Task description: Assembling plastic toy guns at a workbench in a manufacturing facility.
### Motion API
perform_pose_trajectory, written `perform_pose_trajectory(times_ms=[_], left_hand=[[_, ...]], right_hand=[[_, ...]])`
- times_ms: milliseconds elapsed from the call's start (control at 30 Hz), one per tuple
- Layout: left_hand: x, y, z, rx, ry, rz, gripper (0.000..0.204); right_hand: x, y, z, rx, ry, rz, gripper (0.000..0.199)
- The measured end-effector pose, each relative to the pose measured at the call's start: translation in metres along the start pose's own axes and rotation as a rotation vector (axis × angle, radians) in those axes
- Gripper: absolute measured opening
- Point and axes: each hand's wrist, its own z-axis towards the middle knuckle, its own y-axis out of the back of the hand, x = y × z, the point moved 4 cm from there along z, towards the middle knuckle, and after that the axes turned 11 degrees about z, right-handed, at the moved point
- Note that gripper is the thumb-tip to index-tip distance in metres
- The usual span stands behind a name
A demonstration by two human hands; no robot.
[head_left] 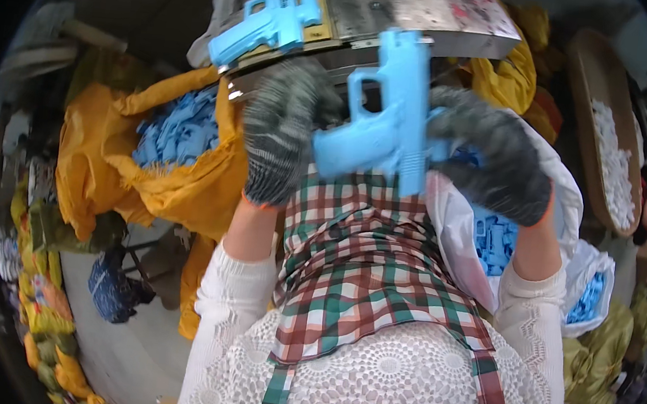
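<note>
A light blue plastic toy pistol point(401, 120) is held up in front of my chest, its barrel end upward and its handle toward the left. My right hand point(495, 156), in a dark grey knit glove, is closed on its right side, with a bit of blue plastic showing by the fingers. My left hand point(277, 131), gloved the same way, is close to the pistol's handle. Its fingers are bent and blurred, so what they hold is unclear. A second blue toy pistol point(270, 24) lies on the work surface just beyond my left hand.
A metal bench-top device point(435, 14) stands ahead. An orange sack point(176, 196) of blue plastic parts is at my left. At my right are a white sack point(566, 194) and a smaller white bag point(599, 306), both with blue parts, and a long tray point(582, 63) with white pieces.
</note>
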Motion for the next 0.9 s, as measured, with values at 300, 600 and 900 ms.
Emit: perform_pose_trajectory(times_ms=[300, 600, 900], left_hand=[[-0.043, 0.063, 0.094, 0.181, -0.142, 1.71, 0.048], [-0.008, 0.113, 0.017, -0.381, -0.22, 1.569, 0.057], [-0.01, 0.189, -0.031, -0.325, 0.027, 1.969, 0.081]], right_hand=[[-0.017, 0.019, -0.007, -0.328, -0.027, 0.117, 0.048], [-0.034, 0.015, 0.066, -0.261, 0.128, -0.03, 0.051], [-0.075, -0.01, 0.178, -0.036, 0.193, -0.314, 0.043]])
